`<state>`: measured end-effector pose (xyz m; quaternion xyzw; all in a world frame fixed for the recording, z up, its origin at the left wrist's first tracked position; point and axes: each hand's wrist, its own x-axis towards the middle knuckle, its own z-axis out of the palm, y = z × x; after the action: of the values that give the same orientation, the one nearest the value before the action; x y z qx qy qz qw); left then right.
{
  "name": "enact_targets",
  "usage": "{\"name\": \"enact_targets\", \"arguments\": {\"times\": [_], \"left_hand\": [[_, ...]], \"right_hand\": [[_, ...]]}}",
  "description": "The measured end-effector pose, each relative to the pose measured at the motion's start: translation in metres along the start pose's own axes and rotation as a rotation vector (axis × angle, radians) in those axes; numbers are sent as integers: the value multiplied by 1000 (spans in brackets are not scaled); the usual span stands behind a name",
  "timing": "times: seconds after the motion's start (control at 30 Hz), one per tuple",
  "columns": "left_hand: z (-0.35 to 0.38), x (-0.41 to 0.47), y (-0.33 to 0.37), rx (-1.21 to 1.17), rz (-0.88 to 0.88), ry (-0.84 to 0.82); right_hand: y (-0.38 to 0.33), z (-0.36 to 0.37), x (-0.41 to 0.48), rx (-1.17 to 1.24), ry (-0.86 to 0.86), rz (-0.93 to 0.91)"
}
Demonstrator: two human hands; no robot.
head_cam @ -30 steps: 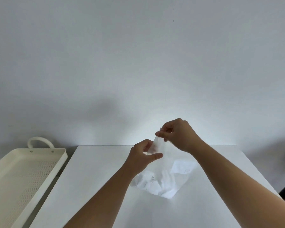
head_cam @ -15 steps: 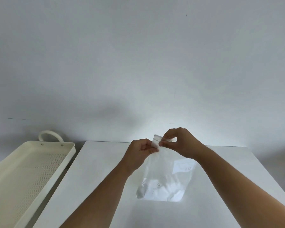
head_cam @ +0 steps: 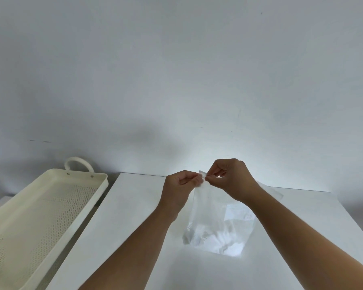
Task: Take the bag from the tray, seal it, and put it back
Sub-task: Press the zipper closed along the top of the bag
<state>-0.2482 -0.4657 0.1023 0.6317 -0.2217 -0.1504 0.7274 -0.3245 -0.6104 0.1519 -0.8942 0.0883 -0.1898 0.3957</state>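
While it hangs above the white surface point(head_cam: 134, 216), the bag point(head_cam: 214, 222) shows as a clear plastic pouch, nearly see-through, with faint pale lettering down its 9 o'clock edge and crumpled white contents gathered in its lower part. Its bottom edge hangs close over the surface; whether it touches cannot be told. The top strip runs out toward 3 o'clock behind the right wrist. Both hands meet at the bag's upper corner at 11 o'clock: the left hand point(head_cam: 179, 188) has its fingers point(head_cam: 194, 180) pinched shut on the top edge, and the right hand point(head_cam: 232, 178) pinches the same edge just beside them, thumb and forefinger closed on the plastic. The bag's body drops away from the fingers toward 5 o'clock, between the two forearms. Well apart at 9 o'clock of the bag, the cream tray point(head_cam: 15, 210) with a perforated floor and a looped handle sits beside the surface.
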Motion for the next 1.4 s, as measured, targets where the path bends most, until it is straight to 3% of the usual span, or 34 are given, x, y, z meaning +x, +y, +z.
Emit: {"name": "enact_targets", "arguments": {"times": [0.37,0.77,1.07,1.4], "left_hand": [[2,0,-3,84,62,86],[-1,-1,-1,101,41,65],[-2,2,1,231,74,77],[-7,7,-3,269,74,175]], "right_hand": [[-3,11,2,29,3,-4],[-4,19,3,40,18,-43],[-2,19,5,-73,-29,-156],[13,-1,2,-148,-43,-126]]}}
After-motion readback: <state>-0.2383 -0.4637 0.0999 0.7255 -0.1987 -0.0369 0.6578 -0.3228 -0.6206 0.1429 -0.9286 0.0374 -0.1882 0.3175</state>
